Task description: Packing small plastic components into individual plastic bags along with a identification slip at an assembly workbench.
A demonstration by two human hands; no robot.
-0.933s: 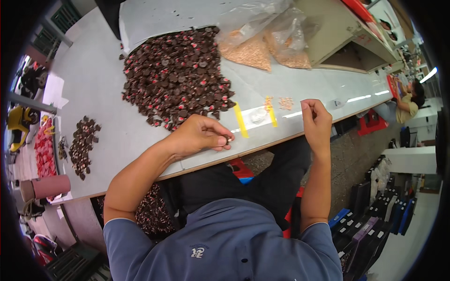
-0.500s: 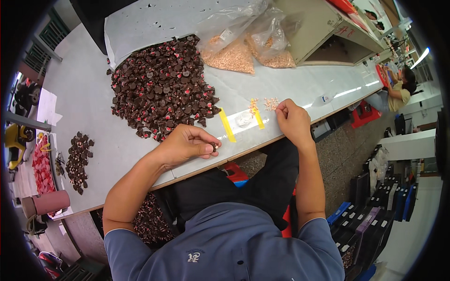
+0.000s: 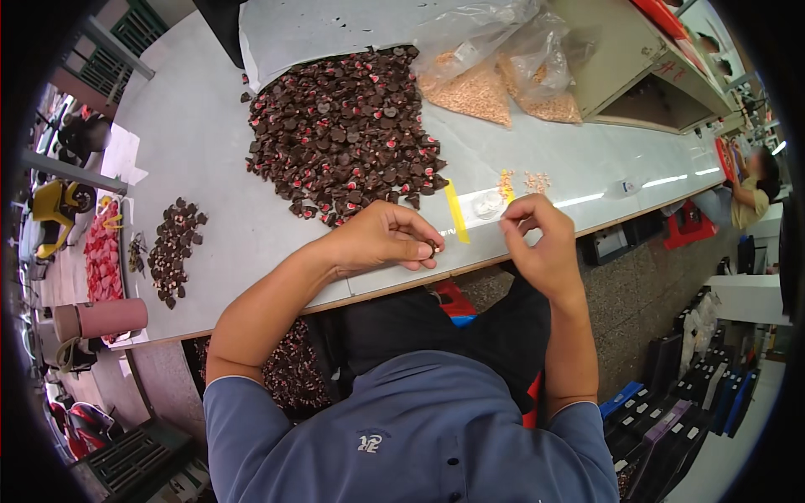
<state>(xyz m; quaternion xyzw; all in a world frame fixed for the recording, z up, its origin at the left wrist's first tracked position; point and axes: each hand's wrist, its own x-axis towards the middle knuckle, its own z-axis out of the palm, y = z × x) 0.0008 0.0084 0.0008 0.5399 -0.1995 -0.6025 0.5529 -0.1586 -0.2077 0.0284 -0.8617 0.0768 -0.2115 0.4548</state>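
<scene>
- A small dark part (image 3: 433,249) sits at the tips of the left hand (image 3: 386,239), pinched between thumb and forefinger; most of it is hidden by the fingers, and a pale bit shows on it.
- The right hand (image 3: 543,245) is just above the table's near side, thumb and forefinger tips close together; I cannot tell whether they meet or have anything between them.
- A gap separates the two hands, with a yellow tape strip (image 3: 457,213) on the tabletop behind it.
- A small whitish heap (image 3: 486,204) lies just beyond the right fingertips, beside a second tape strip (image 3: 508,189) and loose pale pieces (image 3: 537,182).
- The front edge (image 3: 394,290) of the grey table (image 3: 226,210) runs just on the person's side of the left hand.
- The large dark pile (image 3: 344,134) comes right up behind the left hand, limiting room there; grey tabletop parts it from the small dark pile (image 3: 174,251) at left.
- Farther back, bags of pale pieces (image 3: 470,94) and a beige box (image 3: 616,71) bound the space.
</scene>
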